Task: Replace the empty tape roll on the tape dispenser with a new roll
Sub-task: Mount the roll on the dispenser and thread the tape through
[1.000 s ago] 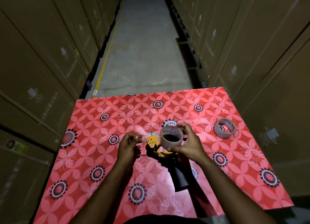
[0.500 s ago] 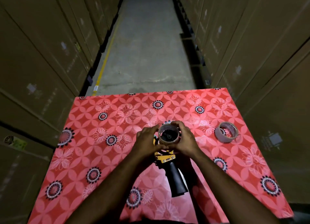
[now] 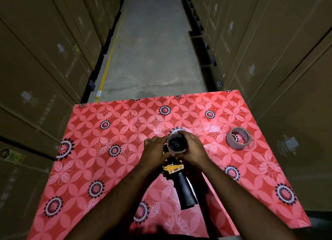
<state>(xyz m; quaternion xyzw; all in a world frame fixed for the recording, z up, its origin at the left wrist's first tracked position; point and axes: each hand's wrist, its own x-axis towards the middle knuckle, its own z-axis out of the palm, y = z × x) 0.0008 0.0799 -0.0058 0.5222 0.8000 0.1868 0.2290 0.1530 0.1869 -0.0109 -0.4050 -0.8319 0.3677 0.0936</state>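
A tape dispenser lies on the red flowered table (image 3: 111, 131), its yellow body (image 3: 173, 168) and black handle (image 3: 186, 192) pointing toward me. A tape roll (image 3: 177, 150) sits over the dispenser's dark hub, opening facing up. My left hand (image 3: 155, 150) cups the roll from the left and my right hand (image 3: 194, 149) clasps it from the right, fingers curled round its rim. The front of the dispenser is hidden under my hands. A second tape roll (image 3: 230, 140) lies apart on the table to the right, tilted on its side.
Tall stacks of cardboard boxes (image 3: 45, 59) wall in both sides of a narrow concrete aisle (image 3: 152, 50) beyond the table's far edge. A yellow floor line (image 3: 106, 68) runs along the left stack.
One second ago only my right hand held the roll above the dispenser while the left pinched beside it. Now the roll sits down on the hub and both hands close around it.
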